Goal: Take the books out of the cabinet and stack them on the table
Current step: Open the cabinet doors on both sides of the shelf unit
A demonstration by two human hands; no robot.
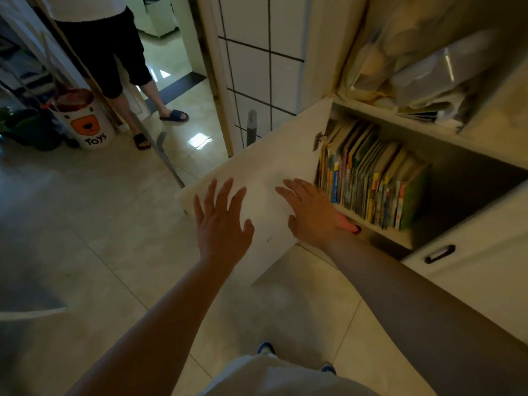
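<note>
- Pale floor tiles point(108, 224) run up to a white cabinet point(468, 270) whose door point(271, 172) stands swung open.
- Books point(371, 178) stand upright in a row on the shelf, spines outward, leaning slightly, none removed.
- Right hand point(311, 212), fingers spread and holding nothing, hovers just left of the row, nearer it.
- Left hand point(223, 221), also splayed and holding nothing, hangs before the door, farther left.
- No table shows.

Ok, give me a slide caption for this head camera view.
Both open hands, left hand and right hand, reach toward upright books past the open cabinet door.
</note>
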